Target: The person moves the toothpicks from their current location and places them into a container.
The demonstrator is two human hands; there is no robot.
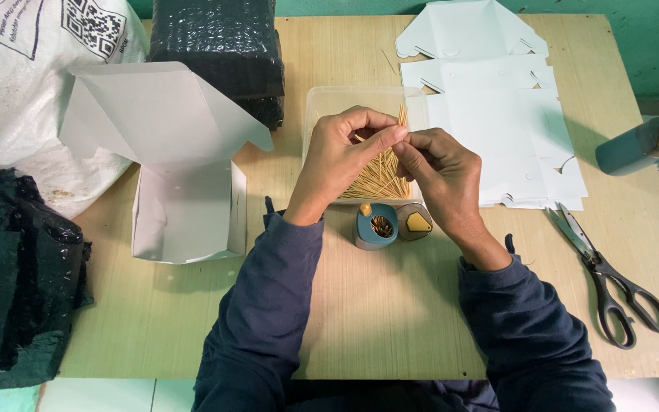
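My left hand and my right hand meet above a clear plastic tub of wooden toothpicks. Both hands pinch a bundle of toothpicks that fans downward, with tips sticking up past my fingers. Directly below the hands, on the wooden table, stands a small blue-grey toothpick holder with some sticks inside. Its round lid with a yellow tab lies just to its right.
An open white cardboard box stands at left. Flat white box blanks lie at the back right. Scissors rest at right, near another blue-grey holder. Black bubble wrap and a white sack sit at the back left.
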